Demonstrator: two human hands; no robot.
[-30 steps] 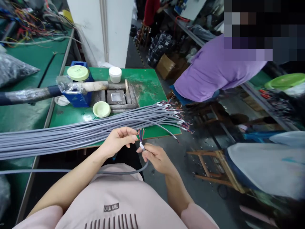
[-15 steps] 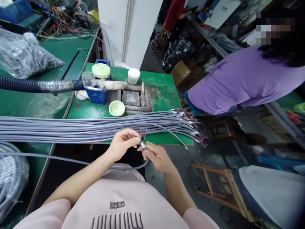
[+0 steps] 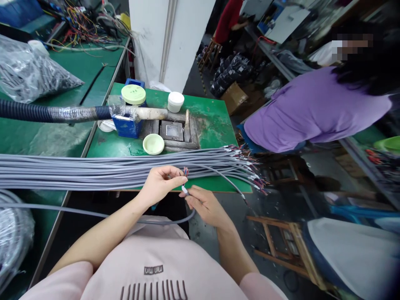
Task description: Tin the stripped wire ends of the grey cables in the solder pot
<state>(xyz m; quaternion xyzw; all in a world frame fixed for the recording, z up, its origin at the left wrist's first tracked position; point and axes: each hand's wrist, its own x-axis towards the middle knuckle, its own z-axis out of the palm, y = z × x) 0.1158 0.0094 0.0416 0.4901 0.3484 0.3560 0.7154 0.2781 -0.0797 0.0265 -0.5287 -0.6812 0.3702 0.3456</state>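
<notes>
My right hand (image 3: 204,205) grips the stripped end of a grey cable (image 3: 93,213) that loops across my lap to the left. My left hand (image 3: 162,183) pinches the coloured inner wires (image 3: 186,172) sticking up from that end. Both hands hover just in front of the near edge of a green table (image 3: 212,125). A thick bundle of grey cables (image 3: 93,168) lies across the table, its stripped coloured ends (image 3: 250,171) hanging over the right edge.
On the table stand a blue box (image 3: 126,123), a metal block (image 3: 173,131), a pale green lid (image 3: 153,143) and a white jar (image 3: 175,101). A black hose (image 3: 46,112) runs in from the left. A person in purple (image 3: 312,110) bends at the right. Wooden stools stand below.
My left fingers have closed further over the coloured wires, bunching them together. The view has shifted slightly; the cable bundle lies as before.
</notes>
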